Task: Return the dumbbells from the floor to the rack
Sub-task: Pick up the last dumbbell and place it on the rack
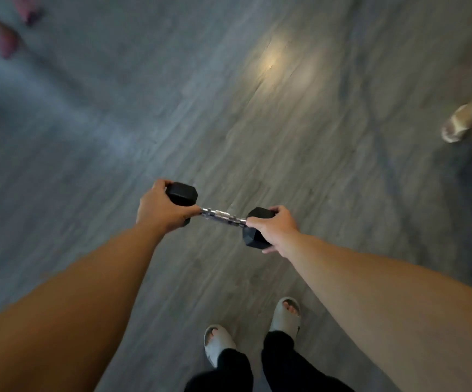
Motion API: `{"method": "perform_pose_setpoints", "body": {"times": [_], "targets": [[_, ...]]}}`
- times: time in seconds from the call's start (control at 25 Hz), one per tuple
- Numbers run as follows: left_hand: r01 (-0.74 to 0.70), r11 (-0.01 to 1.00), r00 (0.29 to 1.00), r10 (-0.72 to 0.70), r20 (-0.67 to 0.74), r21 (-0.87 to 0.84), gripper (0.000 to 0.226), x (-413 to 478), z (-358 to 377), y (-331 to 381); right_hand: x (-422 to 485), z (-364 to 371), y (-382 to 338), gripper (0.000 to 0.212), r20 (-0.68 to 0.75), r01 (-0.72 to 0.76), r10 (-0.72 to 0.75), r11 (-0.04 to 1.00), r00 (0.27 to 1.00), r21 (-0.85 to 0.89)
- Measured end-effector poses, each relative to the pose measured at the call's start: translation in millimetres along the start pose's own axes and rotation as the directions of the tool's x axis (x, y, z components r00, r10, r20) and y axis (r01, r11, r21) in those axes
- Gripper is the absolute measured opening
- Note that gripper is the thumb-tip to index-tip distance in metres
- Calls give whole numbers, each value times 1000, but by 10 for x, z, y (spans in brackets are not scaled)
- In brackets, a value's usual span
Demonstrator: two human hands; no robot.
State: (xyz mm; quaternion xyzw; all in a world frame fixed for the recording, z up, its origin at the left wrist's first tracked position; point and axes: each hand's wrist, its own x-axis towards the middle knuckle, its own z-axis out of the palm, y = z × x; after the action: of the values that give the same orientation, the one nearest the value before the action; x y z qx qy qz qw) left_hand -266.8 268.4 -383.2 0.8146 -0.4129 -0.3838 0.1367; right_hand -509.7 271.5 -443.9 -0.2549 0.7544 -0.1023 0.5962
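we count one dumbbell (221, 215), two hands on it, left hand (159, 208) and right hand (275, 227), two sandals (218, 342) below, and another sandalled foot (456, 126) at right.

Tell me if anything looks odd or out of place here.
Nothing looks spilled or broken. The one unusual thing is the grip: the dumbbell is carried by its black hex heads, left hand on one and right hand on the other, with the metal handle bare between them. The rack is not in view, and the floor is blurred.
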Motion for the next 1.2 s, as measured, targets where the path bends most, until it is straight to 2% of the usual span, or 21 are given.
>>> {"method": "perform_pose_setpoints", "body": {"times": [0.16,0.28,0.4,0.56,0.68,0.8,1.0,1.12,1.2], "targets": [[-259,960,966,254,56,108,79,-301,-835,1808,-1044,-798,-824,60,-107,80,-49,947,993,310],[-454,872,891,436,128,183,76,-505,-1038,2959,-1504,-1399,-1164,61,-172,113,-34,873,984,473],[-639,738,767,589,255,217,73,-647,-733,3876,-1712,-1966,-1200,69,-323,193,18,771,946,606],[-842,470,539,706,460,266,77,-916,26,4534,-1945,-2439,-846,59,-472,245,187,661,862,709],[-919,333,388,684,618,209,75,-1330,589,4878,-2160,-2620,-437,55,-450,243,332,511,829,825],[-978,178,196,634,748,106,77,-1910,1166,5074,-2402,-2764,43,42,-405,251,451,362,795,897],[-997,-39,-79,518,852,-68,80,-3177,2165,5186,-2756,-3033,950,55,-334,336,614,116,715,935],[-974,-183,-206,444,872,-137,74,-4018,2733,5208,-3079,-3342,1441,30,-319,437,674,-7,667,899],[-955,-236,-260,389,884,-178,70,-4625,3100,5204,-3228,-3571,1866,22,-303,488,704,-70,642,870]]}}
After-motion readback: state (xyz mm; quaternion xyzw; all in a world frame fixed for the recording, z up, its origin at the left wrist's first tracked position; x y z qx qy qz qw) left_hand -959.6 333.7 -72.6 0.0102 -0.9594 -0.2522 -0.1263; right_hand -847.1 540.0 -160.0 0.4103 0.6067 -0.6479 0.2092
